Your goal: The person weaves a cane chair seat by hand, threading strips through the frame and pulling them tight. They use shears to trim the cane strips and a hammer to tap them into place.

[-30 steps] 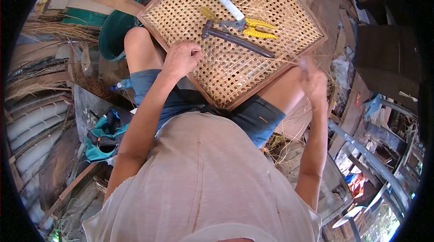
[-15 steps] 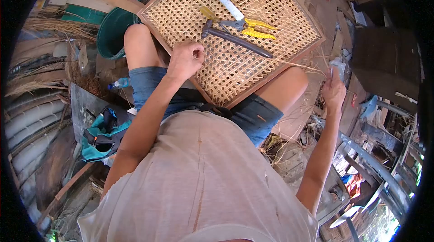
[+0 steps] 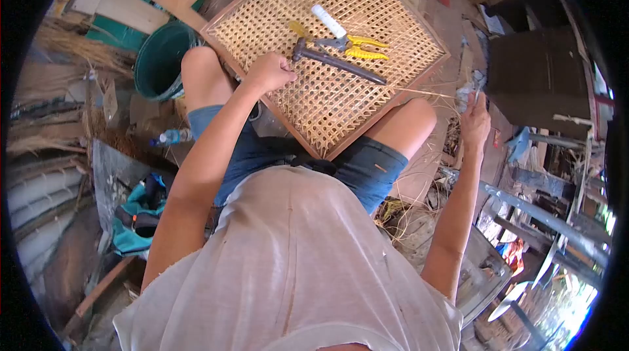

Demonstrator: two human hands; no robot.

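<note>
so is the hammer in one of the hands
No, the hammer lies loose on the woven cane panel beside the yellow pliers.

Just ahead of the left hand (image 3: 268,72), a hammer (image 3: 337,62), yellow cutters (image 3: 357,46) and a white tube (image 3: 327,21) lie across the woven panel (image 3: 406,30) and block a straight reach forward. The weave beyond them is bare (so is the patch nearer the body). A thin strand (image 3: 426,92) stretches to the right hand (image 3: 475,121), and a dark crate (image 3: 537,76) stands close beyond it. A green bucket (image 3: 157,59) stands left of the left hand.
</note>
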